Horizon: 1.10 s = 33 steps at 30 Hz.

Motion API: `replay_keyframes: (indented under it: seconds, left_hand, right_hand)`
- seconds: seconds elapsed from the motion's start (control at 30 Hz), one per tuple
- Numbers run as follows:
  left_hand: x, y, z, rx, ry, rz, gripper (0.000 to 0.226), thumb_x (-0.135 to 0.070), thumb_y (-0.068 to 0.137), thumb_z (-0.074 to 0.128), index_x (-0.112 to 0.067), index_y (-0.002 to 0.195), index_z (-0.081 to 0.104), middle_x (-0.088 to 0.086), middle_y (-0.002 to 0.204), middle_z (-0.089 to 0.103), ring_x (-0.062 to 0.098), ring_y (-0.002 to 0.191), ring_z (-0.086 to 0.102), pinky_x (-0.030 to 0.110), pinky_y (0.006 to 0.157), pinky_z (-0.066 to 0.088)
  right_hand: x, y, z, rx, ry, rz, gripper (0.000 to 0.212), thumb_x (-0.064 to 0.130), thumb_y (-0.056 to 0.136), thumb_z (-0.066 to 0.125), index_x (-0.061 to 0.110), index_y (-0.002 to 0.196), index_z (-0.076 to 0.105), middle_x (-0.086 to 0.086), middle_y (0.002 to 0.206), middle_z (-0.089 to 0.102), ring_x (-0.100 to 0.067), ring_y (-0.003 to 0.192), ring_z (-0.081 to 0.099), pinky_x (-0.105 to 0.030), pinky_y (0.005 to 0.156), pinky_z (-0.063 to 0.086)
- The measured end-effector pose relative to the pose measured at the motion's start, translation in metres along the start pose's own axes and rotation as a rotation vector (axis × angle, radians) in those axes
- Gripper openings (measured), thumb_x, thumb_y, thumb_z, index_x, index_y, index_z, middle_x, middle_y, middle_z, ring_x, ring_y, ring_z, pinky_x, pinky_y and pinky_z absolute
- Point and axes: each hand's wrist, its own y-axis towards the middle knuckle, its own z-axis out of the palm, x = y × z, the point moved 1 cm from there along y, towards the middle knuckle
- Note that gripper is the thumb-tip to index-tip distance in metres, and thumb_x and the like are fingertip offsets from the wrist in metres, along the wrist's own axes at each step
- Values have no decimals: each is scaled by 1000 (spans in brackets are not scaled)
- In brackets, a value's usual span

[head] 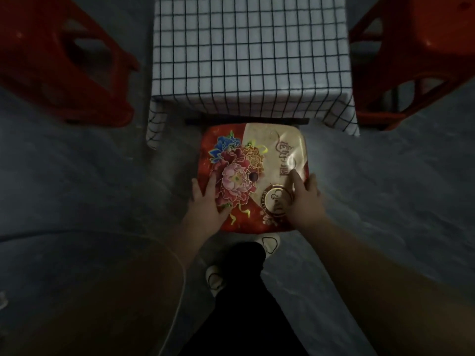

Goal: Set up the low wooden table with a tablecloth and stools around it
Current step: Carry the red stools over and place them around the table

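A low table draped in a white tablecloth with a dark grid (249,55) fills the top centre. Directly in front of its near edge stands a stool with a red and cream flowered seat (253,160). My left hand (208,199) grips the seat's near left edge, thumb on top. My right hand (305,199) grips the near right edge, fingers spread over the seat. A red plastic stool (64,62) stands left of the table and another red stool (416,55) stands to its right.
Grey concrete floor (385,181) lies all around. My dark trouser legs (246,304) and white shoes (214,278) are just behind the flowered stool. The cloth's corners hang down at the table's near left and right.
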Motion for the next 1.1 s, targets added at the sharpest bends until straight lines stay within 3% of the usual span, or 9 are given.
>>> replay_keyframes:
  seconds: [0.07, 0.2, 0.33, 0.63, 0.97, 1.1]
  left_hand:
    - [7, 1, 10, -24, -83, 18, 103, -42, 86, 71, -51, 151, -8, 7, 163, -20, 42, 145, 26, 52, 110, 36]
    - [8, 2, 16, -72, -105, 4, 103, -39, 86, 72, -54, 149, -8, 10, 163, -17, 44, 143, 30, 53, 111, 37]
    - [9, -2, 18, -66, -83, 3, 102, -38, 87, 71, -50, 151, -9, 14, 163, -16, 44, 142, 31, 53, 113, 33]
    - [44, -48, 45, -37, -87, -20, 104, -34, 88, 71, -53, 149, -10, 12, 163, -17, 41, 147, 23, 54, 115, 31]
    - [80, -121, 92, -38, -113, -50, 105, -29, 88, 72, -54, 149, -10, 11, 163, -17, 39, 145, 29, 54, 115, 33]
    - [95, -149, 113, -20, -122, -65, 105, -29, 88, 72, -55, 148, -10, 10, 163, -18, 40, 147, 24, 57, 115, 31]
  right_hand:
    - [-5, 0, 11, 11, 89, 30, 85, 41, 89, 66, 50, 150, 8, -14, 164, 0, -47, 138, 35, -51, 109, 36]
    - [-8, -2, 19, -58, 144, -28, 88, 35, 88, 68, 46, 153, 9, -10, 158, 10, -40, 127, 48, -45, 105, 41]
    - [-9, -10, 22, -57, 131, -37, 94, 32, 85, 72, 41, 155, 10, -13, 155, 13, -38, 124, 50, -40, 104, 41]
    - [-26, -65, 56, -20, 123, -11, 92, 33, 87, 69, 45, 152, 4, -16, 156, 10, -41, 123, 51, -48, 105, 46]
    - [-54, -142, 83, 49, 11, -45, 96, 37, 87, 70, 40, 154, 1, -21, 157, 9, -43, 120, 53, -46, 102, 47]
    - [-70, -171, 96, 85, 50, -19, 96, 30, 88, 70, 39, 155, 2, -20, 159, 4, -43, 133, 42, -46, 111, 40]
